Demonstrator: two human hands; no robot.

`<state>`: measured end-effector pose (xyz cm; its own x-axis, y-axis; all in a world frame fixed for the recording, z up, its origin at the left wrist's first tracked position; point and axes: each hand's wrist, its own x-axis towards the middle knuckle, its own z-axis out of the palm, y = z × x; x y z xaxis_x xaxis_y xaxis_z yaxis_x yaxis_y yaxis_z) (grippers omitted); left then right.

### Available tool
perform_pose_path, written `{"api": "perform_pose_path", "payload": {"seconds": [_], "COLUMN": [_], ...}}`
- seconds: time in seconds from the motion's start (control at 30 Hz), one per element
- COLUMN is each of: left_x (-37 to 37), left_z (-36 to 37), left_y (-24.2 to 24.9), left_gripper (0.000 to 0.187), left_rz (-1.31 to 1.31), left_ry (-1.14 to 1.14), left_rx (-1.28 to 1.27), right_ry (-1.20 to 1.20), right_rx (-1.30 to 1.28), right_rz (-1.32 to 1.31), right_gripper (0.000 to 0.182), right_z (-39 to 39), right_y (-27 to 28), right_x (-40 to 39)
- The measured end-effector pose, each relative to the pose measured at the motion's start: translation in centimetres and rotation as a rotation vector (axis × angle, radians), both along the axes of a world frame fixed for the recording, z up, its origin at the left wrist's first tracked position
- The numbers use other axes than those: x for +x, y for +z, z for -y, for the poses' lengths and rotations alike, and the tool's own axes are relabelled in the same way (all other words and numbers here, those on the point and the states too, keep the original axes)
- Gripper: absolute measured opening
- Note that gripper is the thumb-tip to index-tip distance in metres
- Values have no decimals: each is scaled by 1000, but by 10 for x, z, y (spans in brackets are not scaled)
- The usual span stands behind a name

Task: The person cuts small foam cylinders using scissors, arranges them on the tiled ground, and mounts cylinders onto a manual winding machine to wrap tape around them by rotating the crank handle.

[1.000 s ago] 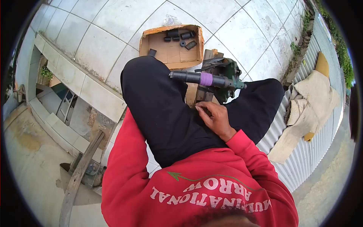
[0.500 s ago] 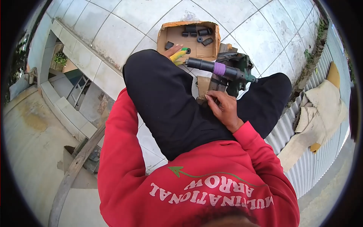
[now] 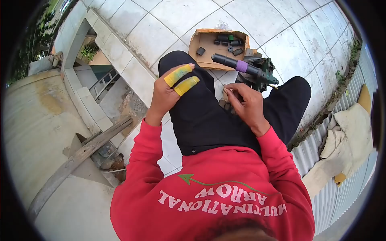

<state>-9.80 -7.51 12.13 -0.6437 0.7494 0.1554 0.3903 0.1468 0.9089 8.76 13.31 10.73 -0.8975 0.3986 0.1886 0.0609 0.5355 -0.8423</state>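
Note:
My left hand point(image 3: 173, 88), with yellow wrapping on two fingers, is over my left knee, its fingers apart and nothing visible in it. My right hand point(image 3: 248, 103) is closed in a pinch near my right thigh, just below the machine; anything between the fingertips is too small to name. A dark cylindrical tool point(image 3: 227, 61) with a purple band point(image 3: 241, 66) points left from a dark green metal machine point(image 3: 263, 76). Beyond it lies a cardboard box point(image 3: 199, 60) holding several black cylindrical pieces point(image 3: 237, 52), one with a green part point(image 3: 230, 37).
White floor tiles point(image 3: 161, 32) surround the box. Corrugated metal sheeting point(image 3: 327, 209) runs along the right, with a beige cloth point(image 3: 354, 128) on it. A wooden pole point(image 3: 76, 158) and a tiled ledge point(image 3: 120, 56) are at the left.
My left hand has moved back from the box to above my knee. The green-marked piece near its fingers now lies in the box. The view has shifted; my right hand stays pinched.

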Motion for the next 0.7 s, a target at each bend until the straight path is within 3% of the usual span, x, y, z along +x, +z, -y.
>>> {"api": "perform_pose_path", "payload": {"seconds": [0.1,0.23,0.33,0.47,0.57,0.63,0.7], "left_x": [44,68,73,70,49,31,13], "left_z": [-21,-35,-39,-42,-46,-50,-59], "left_y": [1,-13,-21,-21,-26,-28,-30], "left_gripper": [46,39,36,31,31,39,38], "left_rz": [160,318,398,506,586,537,478], "left_ry": [-172,-58,-12,66,108,142,115], "left_rx": [1,44,56,164,270,206,182], "right_ry": [44,56,35,-68,-32,-11,-50], "right_rx": [-44,-51,-283,-402,-269,-408,-721], "right_rz": [4,-50,23,-92,-199,-128,-114], "right_gripper": [10,13,19,29,36,36,41], "right_z": [-4,-7,-3,5,18,29,36], "right_y": [11,10,2,-9,-26,-25,-41], "right_x": [-6,-9,-5,-6,-14,-20,-33]}}
